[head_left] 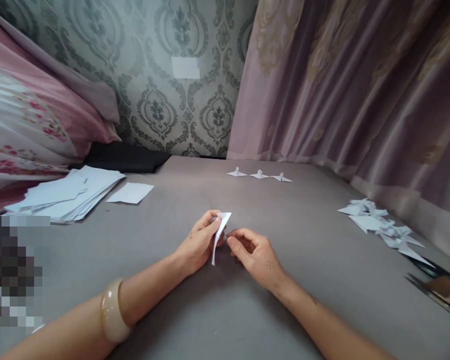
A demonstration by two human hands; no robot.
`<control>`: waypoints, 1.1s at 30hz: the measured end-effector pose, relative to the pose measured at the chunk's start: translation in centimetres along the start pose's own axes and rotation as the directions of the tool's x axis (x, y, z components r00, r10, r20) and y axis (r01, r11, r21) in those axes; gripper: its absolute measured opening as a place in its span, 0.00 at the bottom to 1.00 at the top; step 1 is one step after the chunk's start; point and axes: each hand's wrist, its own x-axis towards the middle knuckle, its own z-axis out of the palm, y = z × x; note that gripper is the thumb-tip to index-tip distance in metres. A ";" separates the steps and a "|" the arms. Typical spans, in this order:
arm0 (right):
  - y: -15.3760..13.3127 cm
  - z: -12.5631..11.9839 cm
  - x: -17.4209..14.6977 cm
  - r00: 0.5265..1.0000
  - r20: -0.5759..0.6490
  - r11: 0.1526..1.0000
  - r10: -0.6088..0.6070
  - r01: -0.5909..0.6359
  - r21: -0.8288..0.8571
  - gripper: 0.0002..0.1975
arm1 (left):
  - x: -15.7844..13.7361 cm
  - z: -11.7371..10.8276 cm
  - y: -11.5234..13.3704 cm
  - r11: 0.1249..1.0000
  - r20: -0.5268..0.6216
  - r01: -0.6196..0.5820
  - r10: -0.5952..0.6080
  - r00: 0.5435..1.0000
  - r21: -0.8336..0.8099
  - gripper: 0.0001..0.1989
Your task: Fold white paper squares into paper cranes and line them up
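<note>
Between the thumb and fingers of my left hand [200,240] is a narrow folded piece of white paper [220,232], held upright with its pointed end down. My right hand [253,252] hovers just to the right of the paper, apart from it. Its thumb and fingers are curled, with a gap between them and nothing visible inside. At the back of the grey table [165,310], several folded paper cranes [260,174] stand in a row. A pile of white folded paper shapes [384,222] lies at the right.
A stack of white paper [67,192] lies at the left, with a single square sheet [131,193] beside it. Behind them is a folded black cloth [125,157]. Scissors [435,290] rest at the right edge. Purple curtains [303,100] hang along the right side.
</note>
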 end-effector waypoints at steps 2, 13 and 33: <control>0.3 -0.1 0.3 0.998 -0.037 0.998 0.040 -0.039 0.041 0.13 | -0.2 0.1 -0.2 0.998 0.028 -0.029 0.028 0.999 0.054 0.11; -0.1 -0.5 0.3 0.993 -0.047 0.987 0.105 -0.098 0.130 0.14 | -0.9 -0.2 -0.4 0.872 0.196 -0.313 0.255 0.947 0.376 0.12; -0.8 -0.8 0.2 0.992 0.023 0.964 0.124 -0.125 0.234 0.15 | -0.5 -0.1 -0.5 0.995 0.262 -0.048 0.068 0.963 -0.083 0.20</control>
